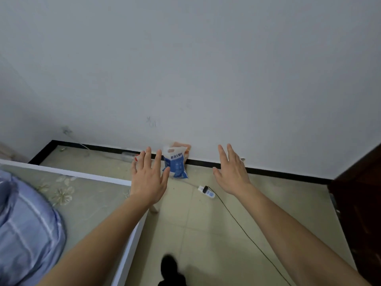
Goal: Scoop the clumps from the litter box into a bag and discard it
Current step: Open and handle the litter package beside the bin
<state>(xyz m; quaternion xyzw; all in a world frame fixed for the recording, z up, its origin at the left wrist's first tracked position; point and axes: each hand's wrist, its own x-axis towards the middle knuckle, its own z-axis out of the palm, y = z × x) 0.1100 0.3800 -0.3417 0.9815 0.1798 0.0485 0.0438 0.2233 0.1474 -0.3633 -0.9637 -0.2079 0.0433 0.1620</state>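
Bare left hand [147, 180] and right hand [233, 174] stretched forward, fingers straight and spread, holding nothing, blue-and-white plastic litter sack [177, 166] upright against the far white wall [206, 79] – between the hands, farther off, nearer the left

One view only: head cam, wide-angle, worn by the person. It faces forward and down toward the wall [206, 69] and its black baseboard [288, 174]. Wall fills the upper half, tiled floor [206, 228] the lower. Both forearms run in from the bottom corners. Left hand [147, 178] and right hand [232, 172] sit near mid-frame with fingers straight, closest to the lens. Blue-and-white bag [176, 166] at the baseboard reads small and far, between the hands. Shoe [169, 265] at the bottom edge shows a steep downward look there. White bed frame [82, 174] bounds the left, dark cabinet [360, 203] the right.
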